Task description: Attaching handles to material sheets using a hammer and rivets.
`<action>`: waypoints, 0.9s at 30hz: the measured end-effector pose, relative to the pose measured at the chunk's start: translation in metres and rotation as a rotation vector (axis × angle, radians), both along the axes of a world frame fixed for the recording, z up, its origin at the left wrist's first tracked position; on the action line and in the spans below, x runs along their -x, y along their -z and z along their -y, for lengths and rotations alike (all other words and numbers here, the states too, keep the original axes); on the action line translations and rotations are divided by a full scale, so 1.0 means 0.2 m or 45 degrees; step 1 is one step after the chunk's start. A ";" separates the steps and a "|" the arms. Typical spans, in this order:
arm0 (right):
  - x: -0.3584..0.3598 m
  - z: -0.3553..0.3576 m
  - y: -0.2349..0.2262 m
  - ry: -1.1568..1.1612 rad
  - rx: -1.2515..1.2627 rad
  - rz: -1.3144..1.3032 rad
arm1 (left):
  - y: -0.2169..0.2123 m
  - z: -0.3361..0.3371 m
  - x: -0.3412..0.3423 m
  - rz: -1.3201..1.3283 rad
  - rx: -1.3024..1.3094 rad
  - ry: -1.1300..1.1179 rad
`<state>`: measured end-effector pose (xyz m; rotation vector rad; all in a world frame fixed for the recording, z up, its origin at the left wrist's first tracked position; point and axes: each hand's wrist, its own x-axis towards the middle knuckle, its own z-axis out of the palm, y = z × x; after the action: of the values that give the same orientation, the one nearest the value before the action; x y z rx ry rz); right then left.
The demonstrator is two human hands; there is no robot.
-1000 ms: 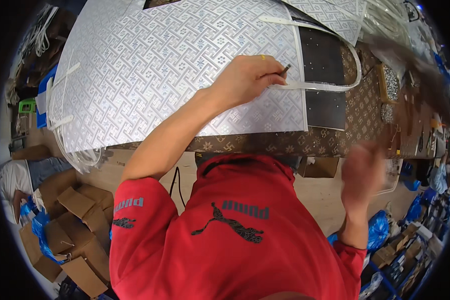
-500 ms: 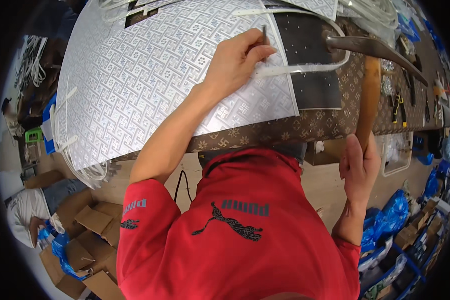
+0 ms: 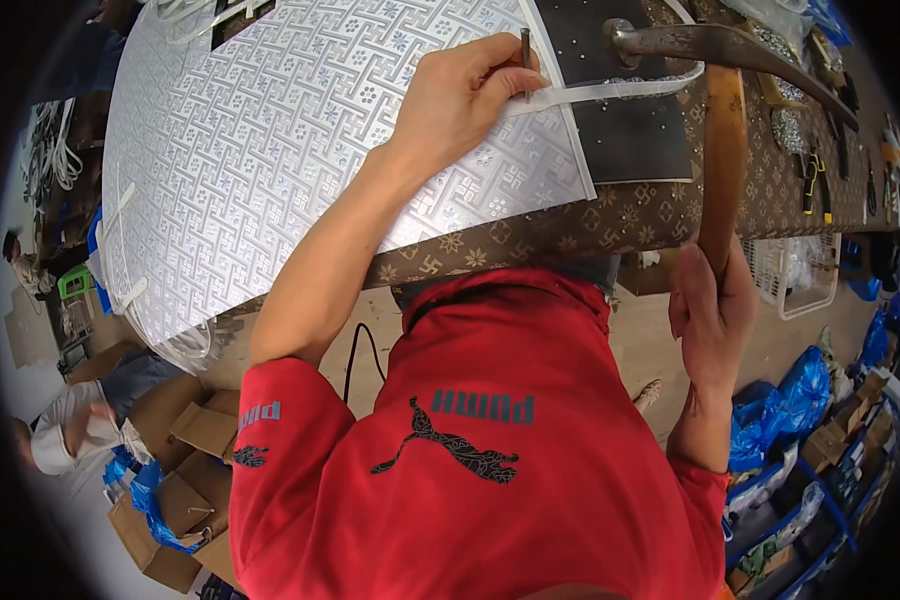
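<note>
My left hand (image 3: 455,100) is closed around a short dark metal punch (image 3: 525,46), held upright between thumb and fingers. Under the punch lies the end of a pale strap (image 3: 620,91), which runs off to the right across a black board. My right hand (image 3: 715,315) grips the wooden handle of a hammer (image 3: 724,160). Its dark curved metal head hangs over the black board, to the right of the punch and apart from it. The punch's lower tip is hidden by my fingers.
A silver patterned sheet (image 3: 270,170) covers much of the table, beside the black board (image 3: 630,140). Yellow-handled pliers (image 3: 816,190) lie at the right on the brown patterned cloth (image 3: 530,232). Cardboard boxes (image 3: 170,510) stand lower left, near another person (image 3: 70,430). Blue bags (image 3: 802,390) sit lower right.
The hammer head has moved left, closer to the punch. My left hand still holds the punch over the strap's end. The whole view has shifted slightly.
</note>
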<state>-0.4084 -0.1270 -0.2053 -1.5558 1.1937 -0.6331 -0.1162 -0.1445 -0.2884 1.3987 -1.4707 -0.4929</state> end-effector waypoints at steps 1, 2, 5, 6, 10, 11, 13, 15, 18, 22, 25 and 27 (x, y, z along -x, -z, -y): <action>0.00 0.00 0.00 0.021 -0.005 -0.004 | 0.00 0.00 0.00 0.012 0.014 0.004; -0.01 0.00 -0.01 0.044 -0.010 -0.006 | -0.01 0.00 0.00 0.011 0.014 0.002; -0.02 0.01 -0.01 0.033 0.036 -0.036 | -0.02 -0.01 0.00 0.068 -0.049 0.007; -0.03 0.01 -0.02 0.027 0.061 -0.051 | -0.03 -0.01 0.00 0.066 -0.042 0.004; -0.08 0.00 -0.24 0.215 0.196 -0.007 | -0.03 -0.02 0.00 0.133 0.020 0.000; -0.08 0.00 -0.25 0.206 0.213 -0.006 | -0.03 -0.02 0.00 0.127 0.033 0.021; -0.07 0.02 -0.26 -0.062 0.152 0.694 | -0.02 -0.03 0.00 0.127 0.058 0.044; -0.08 0.05 -0.24 -0.221 0.114 1.050 | 0.00 -0.05 0.01 0.149 0.077 0.032; -0.10 0.12 -0.12 -0.409 0.516 -0.533 | -0.01 -0.06 0.03 0.176 0.098 0.038; -0.02 0.02 -0.17 -0.073 -0.017 -0.044 | -0.04 -0.05 0.03 0.601 -0.096 -0.077; 0.14 -0.02 -0.06 0.140 -0.376 0.211 | -0.09 0.01 -0.07 -1.109 -0.194 -0.253; 0.21 -0.03 0.04 0.179 -0.482 0.280 | -0.08 -0.01 -0.11 -1.030 -0.116 -0.263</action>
<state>-0.4509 -0.1206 -0.2127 -1.0658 1.1820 -0.6108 -0.0950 -0.1434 -0.2726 1.1880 -0.6511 -0.8722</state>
